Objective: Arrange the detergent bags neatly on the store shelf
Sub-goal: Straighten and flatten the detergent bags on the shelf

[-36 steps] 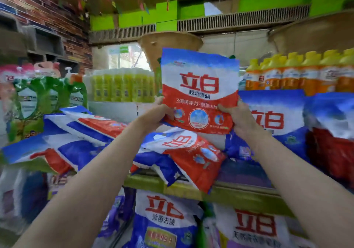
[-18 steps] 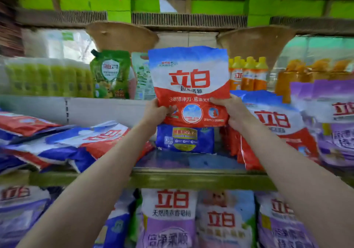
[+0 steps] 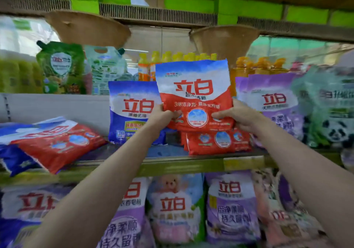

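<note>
held bag: red-and-white detergent bag (image 3: pixel 194 96), upright, front facing the camera, raised above the middle shelf (image 3: pixel 172 164), centre of scene
left hand (image 3: pixel 162 116): grips the held bag's lower left corner, thumb on the front, fingers curled behind
right hand (image 3: pixel 238 118): grips the lower right corner, thumb on the front
below the held bag: red bags (image 3: pixel 216 142) stand on the shelf, just under and behind it, tops hidden by the held bag
left of held bag: blue-and-white bag (image 3: pixel 132 111) upright on the shelf, its right edge overlapped by the held bag and the left hand
far left on shelf: red-and-blue bags (image 3: pixel 53 142) lie flat and tilted, in a loose pile, hanging over the shelf's near edge
right of held bag: purple bags (image 3: pixel 272 102) upright, just beside the right hand; further right a green bag with a panda (image 3: pixel 329 110), blurred
far behind: orange-yellow bottles (image 3: pixel 172 60) in a row; green pouch (image 3: pixel 61 67) far left
lower shelf: purple and pink bags (image 3: pixel 229 205) upright in a row, partly hidden by both forearms
above: two woven baskets (image 3: pixel 88 27) hang over the shelf
</note>
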